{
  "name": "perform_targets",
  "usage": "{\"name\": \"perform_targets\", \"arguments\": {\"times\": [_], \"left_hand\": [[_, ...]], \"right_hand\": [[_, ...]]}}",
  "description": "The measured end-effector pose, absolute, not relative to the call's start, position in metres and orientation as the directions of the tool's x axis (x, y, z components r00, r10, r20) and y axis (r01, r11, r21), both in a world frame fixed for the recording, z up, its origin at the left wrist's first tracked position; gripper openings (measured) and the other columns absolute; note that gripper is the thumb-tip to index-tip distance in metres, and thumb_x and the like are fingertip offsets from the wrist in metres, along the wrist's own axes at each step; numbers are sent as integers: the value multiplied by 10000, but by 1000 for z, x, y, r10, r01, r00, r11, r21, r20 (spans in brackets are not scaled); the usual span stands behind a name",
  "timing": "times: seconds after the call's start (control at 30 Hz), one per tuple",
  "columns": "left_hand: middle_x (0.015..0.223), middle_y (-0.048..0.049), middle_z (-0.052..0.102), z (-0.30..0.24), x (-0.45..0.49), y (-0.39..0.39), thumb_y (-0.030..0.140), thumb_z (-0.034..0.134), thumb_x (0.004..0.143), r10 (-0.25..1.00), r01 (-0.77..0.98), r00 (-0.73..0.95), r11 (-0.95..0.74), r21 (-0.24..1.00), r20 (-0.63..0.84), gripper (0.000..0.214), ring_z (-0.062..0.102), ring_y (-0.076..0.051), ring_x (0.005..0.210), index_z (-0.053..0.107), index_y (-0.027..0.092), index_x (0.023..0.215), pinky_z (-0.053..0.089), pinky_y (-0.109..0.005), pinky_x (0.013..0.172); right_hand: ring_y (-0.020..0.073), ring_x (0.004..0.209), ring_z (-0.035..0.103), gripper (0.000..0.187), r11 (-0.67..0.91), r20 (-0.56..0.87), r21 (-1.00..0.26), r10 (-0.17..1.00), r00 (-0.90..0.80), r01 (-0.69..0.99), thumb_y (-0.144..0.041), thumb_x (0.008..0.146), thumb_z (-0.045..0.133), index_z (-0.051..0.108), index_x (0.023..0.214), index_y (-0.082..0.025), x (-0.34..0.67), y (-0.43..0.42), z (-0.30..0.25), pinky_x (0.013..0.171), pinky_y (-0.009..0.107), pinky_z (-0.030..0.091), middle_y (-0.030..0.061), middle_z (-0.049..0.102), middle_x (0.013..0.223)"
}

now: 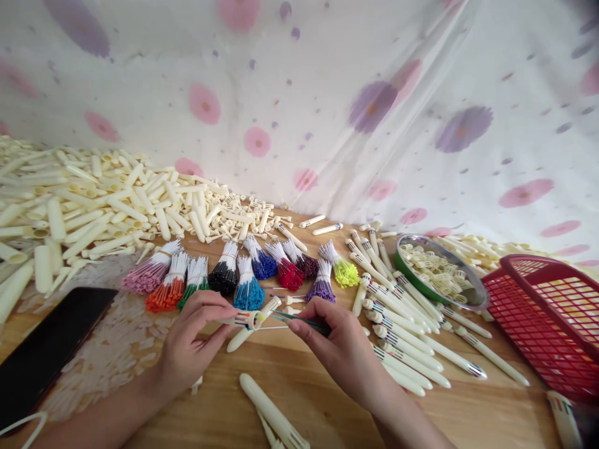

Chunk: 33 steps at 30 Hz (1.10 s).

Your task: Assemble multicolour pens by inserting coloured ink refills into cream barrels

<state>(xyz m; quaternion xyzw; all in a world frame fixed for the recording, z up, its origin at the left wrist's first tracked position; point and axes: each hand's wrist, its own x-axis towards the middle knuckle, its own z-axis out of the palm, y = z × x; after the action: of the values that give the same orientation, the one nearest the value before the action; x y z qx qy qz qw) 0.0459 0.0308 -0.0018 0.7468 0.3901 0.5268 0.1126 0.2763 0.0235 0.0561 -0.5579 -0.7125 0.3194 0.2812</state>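
Note:
My left hand (194,340) pinches a short cream multicolour-pen barrel (244,319) with coloured sliders, its open end towards the right. My right hand (341,346) grips a pair of dark tweezers (309,322), whose tips reach towards the barrel's open end. A small cream piece (271,305) shows at that end; whether the tweezers touch it I cannot tell. Behind both hands lie several bundles of white-stemmed ink refills, among them black (223,268), red (291,271) and yellow (345,271). A cream pen tube (274,411) rests on the table in front, between my forearms.
Loose cream pen tubes (107,206) are heaped at the left and back. A black phone (51,349) lies at the left. On the right are several multicolour pens (402,337), a metal bowl (477,290) of small cream parts, and a red plastic basket (552,318).

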Motion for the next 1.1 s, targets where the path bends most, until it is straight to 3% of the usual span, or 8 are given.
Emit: {"name": "perform_targets", "arguments": {"times": [0.33,0.77,1.1], "left_hand": [[805,-16,624,0,47,33,57,599,796,639,478,196,-725,497,744,160,604,-150,779,619,192,879,532,-248,677],[854,-21,614,-2,47,33,43,612,784,660,445,230,-725,525,715,190,600,-147,812,620,186,910,533,-250,717],[977,-35,629,-9,43,32,120,585,836,719,401,303,-691,601,625,303,640,-159,881,643,245,1106,556,-232,749]], "right_hand": [[94,501,417,241,191,59,-737,974,-221,648,-364,812,591,552,661,-180,272,23,54,474,201,293,-36,511,548],[85,490,426,195,249,102,-701,962,-252,668,-287,809,607,567,649,-182,273,25,54,484,194,294,-46,527,539],[82,482,431,227,252,95,-695,961,-261,674,-284,812,606,558,615,-181,275,22,59,482,188,285,-46,521,516]]}}
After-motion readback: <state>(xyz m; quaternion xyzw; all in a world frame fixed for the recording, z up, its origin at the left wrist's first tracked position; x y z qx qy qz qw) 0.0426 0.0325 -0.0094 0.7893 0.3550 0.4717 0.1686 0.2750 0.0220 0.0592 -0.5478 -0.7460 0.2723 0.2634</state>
